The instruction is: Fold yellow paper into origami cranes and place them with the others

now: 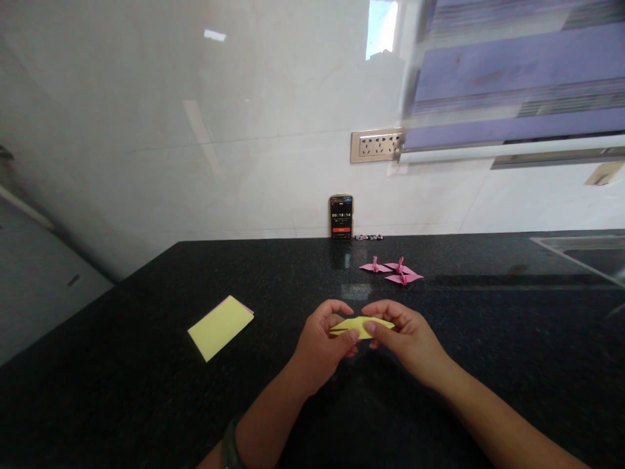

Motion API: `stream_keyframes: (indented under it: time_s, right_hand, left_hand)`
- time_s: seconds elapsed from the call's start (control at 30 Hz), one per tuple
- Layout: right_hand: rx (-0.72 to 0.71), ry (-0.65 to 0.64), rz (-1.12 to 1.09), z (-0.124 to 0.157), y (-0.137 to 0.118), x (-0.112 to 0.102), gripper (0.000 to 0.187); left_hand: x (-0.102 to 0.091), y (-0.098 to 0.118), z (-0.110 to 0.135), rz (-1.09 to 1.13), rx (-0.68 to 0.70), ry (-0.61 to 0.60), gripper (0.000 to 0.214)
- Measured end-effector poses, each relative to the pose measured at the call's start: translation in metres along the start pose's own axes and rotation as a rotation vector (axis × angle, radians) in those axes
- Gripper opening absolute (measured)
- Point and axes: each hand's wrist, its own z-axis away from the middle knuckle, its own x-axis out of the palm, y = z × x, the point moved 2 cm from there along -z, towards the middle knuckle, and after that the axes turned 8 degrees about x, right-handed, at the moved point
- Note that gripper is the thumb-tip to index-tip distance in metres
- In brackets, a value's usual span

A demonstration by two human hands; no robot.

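Observation:
A folded piece of yellow origami paper, long and pointed at both ends, is held between my two hands above the dark counter. My left hand pinches its left half, with the thumb on the near face. On the other half, my right hand grips with its thumb pressed near the middle. The fingers behind the paper are partly hidden. Beyond my hands stand three pink folded paper cranes, close together. Off to the left lies a stack of paper sheets, yellow on top with a pink edge showing beneath.
A phone showing a timer leans upright against the tiled wall, with a small patterned strip beside it. The black speckled counter runs to the wall. A sink edge is at the right, below a wall socket and a purple blind.

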Motion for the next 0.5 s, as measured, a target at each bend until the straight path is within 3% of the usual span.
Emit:
stream_keyframes:
  time_s: [0.27, 0.5]
  right_hand:
    - [-0.184, 0.075, 0.276, 0.0044, -0.0059, -0.0005, 0.009]
    - [-0.126, -0.001, 0.189, -0.0016, -0.0042, -0.0088, 0.017]
  left_hand:
    - [-0.0016, -0.0006, 0.0017, -0.259, 0.158, 0.056, 0.008]
    - [-0.0036, -0.0004, 0.0012, -0.407, 0.251, 0.026, 0.002]
